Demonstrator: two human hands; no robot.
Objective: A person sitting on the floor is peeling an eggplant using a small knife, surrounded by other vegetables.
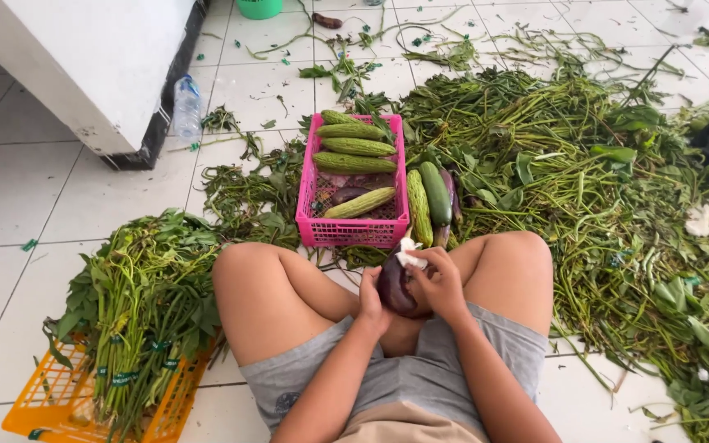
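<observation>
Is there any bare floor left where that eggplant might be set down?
Yes: bare tiles lie left of the bundled greens, below the white cabinet. A smaller patch sits behind the pink crate. Right of the crate, the loose pile of stems crowds the floor.

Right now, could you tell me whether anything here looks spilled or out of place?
Yes: loose green stalks sprawl across the floor tiles rather than sitting bundled, and a plastic bottle lies tipped against the white cabinet.
</observation>
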